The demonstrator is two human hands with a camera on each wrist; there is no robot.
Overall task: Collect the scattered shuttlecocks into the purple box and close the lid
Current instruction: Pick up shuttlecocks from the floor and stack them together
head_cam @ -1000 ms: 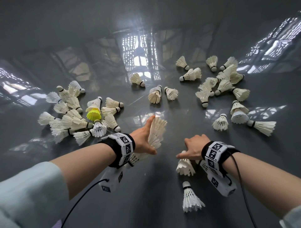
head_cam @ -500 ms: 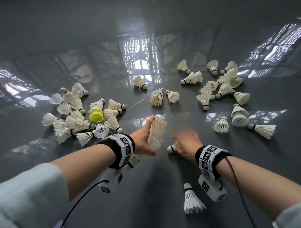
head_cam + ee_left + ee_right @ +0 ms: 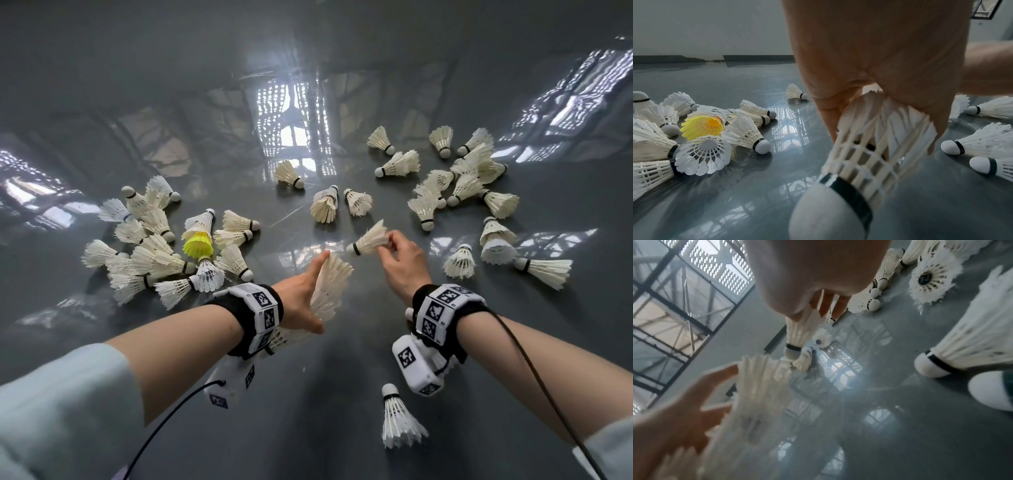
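My left hand (image 3: 306, 298) grips a nested stack of white shuttlecocks (image 3: 330, 289), feather mouth pointing away from me; the stack's cork end (image 3: 830, 216) fills the left wrist view. My right hand (image 3: 399, 255) pinches one white shuttlecock (image 3: 370, 240) by its feathers, cork pointing left toward the stack's mouth, a short gap between them. In the right wrist view that shuttlecock (image 3: 797, 335) hangs from my fingers above the stack (image 3: 756, 386). The purple box is not in view.
Shuttlecocks lie scattered on a glossy grey floor (image 3: 308, 394): a pile at the left with a yellow one (image 3: 198, 244), a cluster at the right (image 3: 462, 178), a few in the middle (image 3: 325, 205), and one near me (image 3: 399, 421).
My right hand picked a shuttlecock off the floor near me and lifted it forward to the mouth of the stack. The left hand stayed nearly still.
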